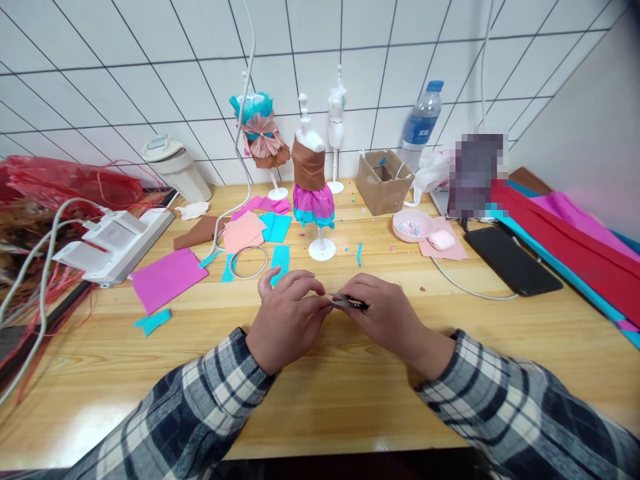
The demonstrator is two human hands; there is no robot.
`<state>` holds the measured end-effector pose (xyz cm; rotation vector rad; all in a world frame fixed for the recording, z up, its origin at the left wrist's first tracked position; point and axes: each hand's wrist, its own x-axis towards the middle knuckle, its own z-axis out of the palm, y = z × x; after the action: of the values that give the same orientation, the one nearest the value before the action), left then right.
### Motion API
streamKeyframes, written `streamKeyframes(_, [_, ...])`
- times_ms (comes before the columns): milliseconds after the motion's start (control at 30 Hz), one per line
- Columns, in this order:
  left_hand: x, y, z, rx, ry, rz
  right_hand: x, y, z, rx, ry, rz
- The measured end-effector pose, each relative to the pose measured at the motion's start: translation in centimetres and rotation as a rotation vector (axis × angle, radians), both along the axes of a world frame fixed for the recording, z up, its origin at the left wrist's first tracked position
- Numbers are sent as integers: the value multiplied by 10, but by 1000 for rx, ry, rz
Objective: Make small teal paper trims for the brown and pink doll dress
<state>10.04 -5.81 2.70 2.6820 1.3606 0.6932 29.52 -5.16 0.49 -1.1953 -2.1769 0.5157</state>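
Note:
My right hand (pixel 383 310) is closed around a small pair of thread snips (pixel 350 302) with dark handles, their blades pointing left. At the blade tips, my left hand (pixel 290 317) pinches thumb and forefinger together; whatever sits between them is too small to make out. Both hands are just above the wooden table, in front of a white mini dress form (pixel 322 250) wearing a brown top (pixel 309 165) and a magenta skirt (pixel 313 201) with a turquoise hem. Left of it lie a metal ring (pixel 267 260), a magenta sheet (pixel 170 279) and turquoise scraps (pixel 153 322).
Behind stand a decorated form (pixel 263 133), a bare form (pixel 337 123), a cardboard box (pixel 383 193) and a water bottle (pixel 423 123). To the right are a pink bowl (pixel 400 233) of beads and a phone (pixel 513 260). A power strip (pixel 117 247) with cables lies left.

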Motion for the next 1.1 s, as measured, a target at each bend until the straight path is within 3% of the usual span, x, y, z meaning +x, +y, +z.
streamKeyframes(267, [-1,3,0,-33,-23,5,0,2,1,-55,64,56])
streamKeyframes(567, [0,4,-1,-95,-27,22,-1,0,1,-6,-30,-5])
streamKeyframes(1100, [1,-1,2,-166,34,-28,-2,-2,0,-45,-131,15])
